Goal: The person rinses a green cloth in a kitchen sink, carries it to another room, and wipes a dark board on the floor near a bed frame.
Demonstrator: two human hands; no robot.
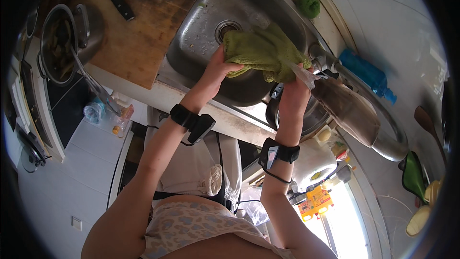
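cloth (263, 50) spans sideways over sink (191, 34); left hand (215, 74) and right hand (294, 93) clamp its ends, right nearer tap (330, 61)

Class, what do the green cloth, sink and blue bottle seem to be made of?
Green cloth: matte, fuzzy fabric, judging by its soft folds.
Sink: satiny metal, likely stainless steel, from its grey sheen.
Blue bottle: smooth, probably plastic, from its moulded-looking shape.
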